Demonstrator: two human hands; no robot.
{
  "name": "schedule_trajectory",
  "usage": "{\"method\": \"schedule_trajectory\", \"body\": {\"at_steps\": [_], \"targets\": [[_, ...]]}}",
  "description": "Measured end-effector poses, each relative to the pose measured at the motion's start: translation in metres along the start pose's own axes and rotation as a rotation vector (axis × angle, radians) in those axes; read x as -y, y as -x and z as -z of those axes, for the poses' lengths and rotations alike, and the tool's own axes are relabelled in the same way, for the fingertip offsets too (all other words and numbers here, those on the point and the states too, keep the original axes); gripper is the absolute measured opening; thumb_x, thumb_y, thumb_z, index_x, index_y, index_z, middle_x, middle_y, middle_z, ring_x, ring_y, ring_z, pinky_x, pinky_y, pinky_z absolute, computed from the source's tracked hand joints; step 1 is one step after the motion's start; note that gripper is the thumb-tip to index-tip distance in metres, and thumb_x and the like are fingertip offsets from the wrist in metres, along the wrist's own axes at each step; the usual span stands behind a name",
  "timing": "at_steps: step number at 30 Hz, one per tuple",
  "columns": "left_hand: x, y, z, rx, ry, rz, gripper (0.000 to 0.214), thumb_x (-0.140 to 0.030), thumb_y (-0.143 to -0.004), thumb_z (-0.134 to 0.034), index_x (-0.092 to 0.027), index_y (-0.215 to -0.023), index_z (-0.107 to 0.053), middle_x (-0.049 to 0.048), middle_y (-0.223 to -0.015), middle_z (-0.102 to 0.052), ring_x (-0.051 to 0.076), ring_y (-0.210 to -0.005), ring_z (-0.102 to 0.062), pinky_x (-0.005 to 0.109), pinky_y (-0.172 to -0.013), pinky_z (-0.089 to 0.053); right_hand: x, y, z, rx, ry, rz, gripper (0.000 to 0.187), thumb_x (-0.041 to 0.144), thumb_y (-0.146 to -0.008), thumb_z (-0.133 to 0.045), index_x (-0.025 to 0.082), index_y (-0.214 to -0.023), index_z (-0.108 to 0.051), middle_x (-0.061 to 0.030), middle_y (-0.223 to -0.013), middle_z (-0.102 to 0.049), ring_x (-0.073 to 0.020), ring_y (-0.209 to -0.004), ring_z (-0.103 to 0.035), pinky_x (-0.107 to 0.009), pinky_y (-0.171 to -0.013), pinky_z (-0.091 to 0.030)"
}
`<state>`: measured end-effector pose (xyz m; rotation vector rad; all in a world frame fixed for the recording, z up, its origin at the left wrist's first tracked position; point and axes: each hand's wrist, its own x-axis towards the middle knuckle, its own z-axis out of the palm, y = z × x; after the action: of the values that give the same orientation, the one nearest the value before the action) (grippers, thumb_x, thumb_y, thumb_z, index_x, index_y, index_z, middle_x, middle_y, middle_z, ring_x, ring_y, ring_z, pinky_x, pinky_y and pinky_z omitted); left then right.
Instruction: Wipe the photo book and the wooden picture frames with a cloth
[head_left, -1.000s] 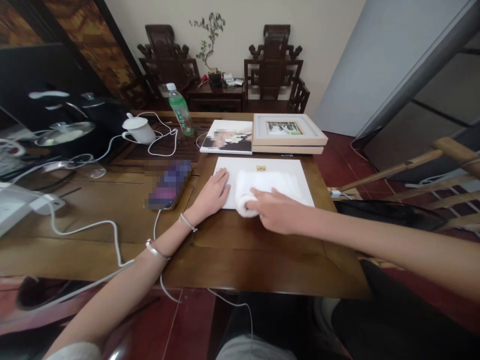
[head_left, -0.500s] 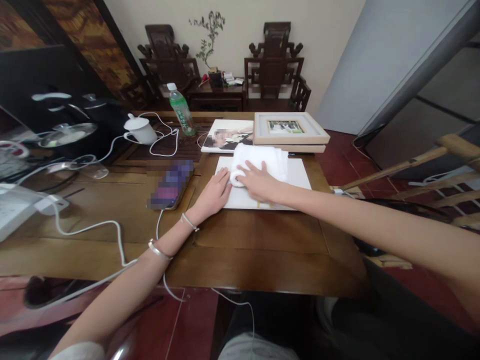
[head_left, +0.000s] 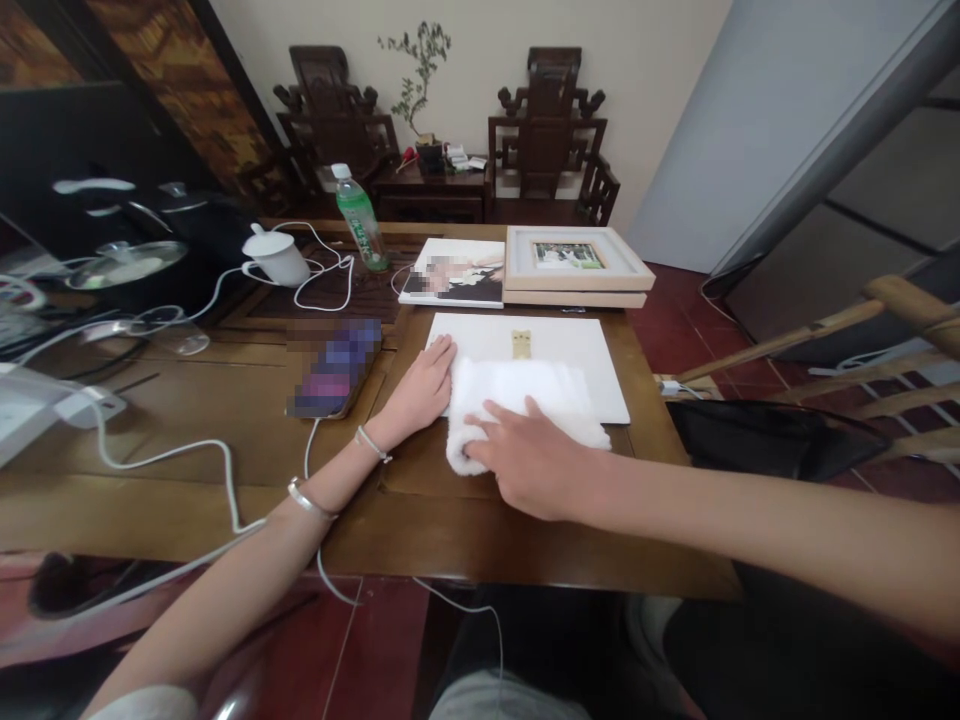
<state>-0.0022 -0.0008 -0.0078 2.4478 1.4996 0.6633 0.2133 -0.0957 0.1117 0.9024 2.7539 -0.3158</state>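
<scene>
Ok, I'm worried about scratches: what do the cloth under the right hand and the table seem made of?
Cloth: soft-looking white fabric, perhaps terry; its surface looks fuzzy. Table: brown wood, apparently varnished, given its glossy sheen and panel seams.

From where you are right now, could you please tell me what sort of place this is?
Probably a home sitting room: two carved chairs flank a potted plant, and a lidded cup stands on the table.

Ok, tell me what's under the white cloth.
The white cloth covers part of a white panel and reaches past its near edge over the table. The surface beneath is hidden; whether the tan tab continues underneath can't be seen.
</scene>
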Motion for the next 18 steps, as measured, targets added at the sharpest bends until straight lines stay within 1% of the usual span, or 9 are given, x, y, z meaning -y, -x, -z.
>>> {"method": "schedule_trajectory", "body": {"at_steps": [2,4,7,10,11,12,14,16,18], "targets": [[0.000,0.000,0.001,0.008,0.003,-0.005,0.056,-0.020,-0.101,-0.033,-0.006,-0.154,-0.048,0.0226,-0.165,-0.044,0.034,-0.159,-0.035,0.058,-0.130,-0.030,-0.005,-0.003,0.004,0.004,-0.027,-0.008,0.048,0.001,-0.087,-0.043,0.015,-0.123,-0.070,-0.0215,-0.142,-0.065,-0.0381,-0.136,-0.055,-0.062,-0.100,-0.050],[0.001,0.000,0.001,0.015,0.009,-0.008,0.057,-0.021,-0.101,-0.033,-0.003,-0.153,-0.048,0.0248,-0.165,-0.043,0.035,-0.159,-0.035,0.057,-0.130,-0.031,-0.015,-0.011,0.008,-0.001,-0.033,-0.042,0.050,-0.001,-0.087,-0.041,0.016,-0.124,-0.069,-0.0216,-0.137,-0.067,-0.0365,-0.136,-0.055,-0.061,-0.102,-0.048],[0.003,0.000,0.000,0.006,0.012,-0.009,0.057,-0.021,-0.101,-0.033,-0.001,-0.152,-0.048,0.0265,-0.165,-0.042,0.036,-0.158,-0.035,0.059,-0.130,-0.031,-0.038,-0.029,0.013,-0.024,-0.012,-0.126,0.053,-0.001,-0.088,-0.041,0.017,-0.131,-0.067,-0.0220,-0.146,-0.061,-0.0365,-0.142,-0.049,-0.062,-0.107,-0.044],[0.004,-0.001,-0.003,-0.020,0.040,-0.009,0.056,-0.021,-0.100,-0.035,-0.006,-0.152,-0.051,0.0222,-0.165,-0.045,0.035,-0.158,-0.036,0.058,-0.130,-0.030,-0.059,-0.051,0.015,-0.078,0.015,-0.228,0.056,-0.002,-0.088,-0.042,0.018,-0.135,-0.065,-0.0214,-0.148,-0.061,-0.0359,-0.143,-0.049,-0.062,-0.108,-0.044],[0.004,-0.001,-0.003,-0.029,0.061,-0.007,0.056,-0.021,-0.099,-0.036,-0.007,-0.151,-0.052,0.0207,-0.165,-0.046,0.034,-0.158,-0.036,0.058,-0.130,-0.030,-0.064,-0.059,0.014,-0.101,0.030,-0.255,0.058,-0.002,-0.089,-0.042,0.018,-0.138,-0.064,-0.0210,-0.150,-0.059,-0.0362,-0.145,-0.047,-0.063,-0.109,-0.044],[0.003,-0.001,-0.004,-0.039,0.088,-0.001,0.056,-0.022,-0.100,-0.037,-0.008,-0.151,-0.053,0.0198,-0.165,-0.047,0.034,-0.158,-0.036,0.058,-0.130,-0.030,-0.067,-0.066,0.013,-0.118,0.049,-0.278,0.060,-0.003,-0.090,-0.041,0.019,-0.142,-0.061,-0.0203,-0.155,-0.056,-0.0372,-0.149,-0.043,-0.066,-0.110,-0.042],[0.000,-0.001,-0.002,-0.076,0.157,0.027,0.055,-0.027,-0.101,-0.037,-0.010,-0.150,-0.055,0.0190,-0.163,-0.049,0.033,-0.157,-0.039,0.057,-0.130,-0.032,-0.066,-0.079,0.008,-0.135,0.089,-0.318,0.063,-0.002,-0.092,-0.040,0.018,-0.150,-0.056,-0.0192,-0.167,-0.042,-0.0412,-0.156,-0.030,-0.075,-0.114,-0.035],[-0.004,-0.002,0.001,-0.142,0.254,0.079,0.055,-0.035,-0.105,-0.036,-0.010,-0.149,-0.058,0.0194,-0.159,-0.055,0.033,-0.152,-0.047,0.055,-0.129,-0.034,-0.058,-0.089,0.002,-0.137,0.121,-0.344,0.062,0.001,-0.096,-0.039,0.017,-0.154,-0.052,-0.0194,-0.174,-0.028,-0.0459,-0.160,-0.021,-0.082,-0.116,-0.028],[-0.008,-0.003,0.005,-0.233,0.376,0.137,0.060,-0.047,-0.109,-0.032,-0.009,-0.146,-0.060,0.0204,-0.154,-0.059,0.032,-0.146,-0.055,0.052,-0.127,-0.037,-0.045,-0.093,-0.003,-0.116,0.139,-0.330,0.061,0.003,-0.096,-0.045,0.016,-0.155,-0.053,-0.0196,-0.176,-0.021,-0.0482,-0.161,-0.015,-0.083,-0.117,-0.023]]}}
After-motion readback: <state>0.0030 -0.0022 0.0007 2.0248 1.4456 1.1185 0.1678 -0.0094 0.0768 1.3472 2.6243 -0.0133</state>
